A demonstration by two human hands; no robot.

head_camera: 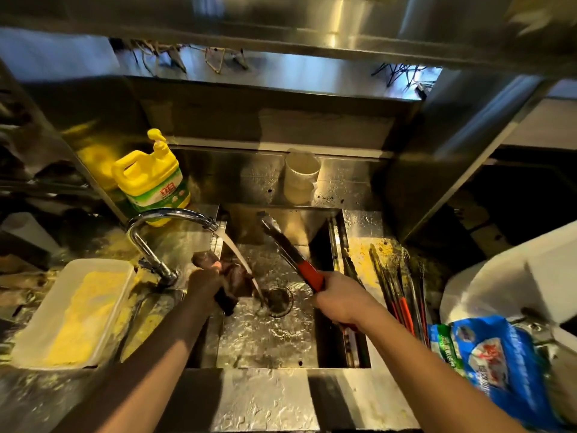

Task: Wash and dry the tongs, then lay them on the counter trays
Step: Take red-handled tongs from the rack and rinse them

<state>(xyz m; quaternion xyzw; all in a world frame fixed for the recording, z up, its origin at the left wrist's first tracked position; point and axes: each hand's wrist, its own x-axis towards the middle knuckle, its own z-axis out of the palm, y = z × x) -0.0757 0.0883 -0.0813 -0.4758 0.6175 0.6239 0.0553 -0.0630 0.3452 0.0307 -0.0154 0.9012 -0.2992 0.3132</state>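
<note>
My right hand (338,296) grips a pair of red-handled metal tongs (288,250) over the steel sink (265,339), their tips pointing up and away toward the back wall. My left hand (203,281) is closed on a dark wet cloth (229,278) held under the stream from the chrome tap (162,221). Water runs down to the drain (279,301). Several more tongs (401,289) with red handles lie on the wet counter to the right of the sink, and more stand along the sink's right wall.
A yellow detergent jug (153,179) stands behind the tap. A white tray (73,310) with yellow contents lies at the left. A pale cup (301,176) sits on the back ledge. A blue bag (493,367) and a white container (512,276) are at the right.
</note>
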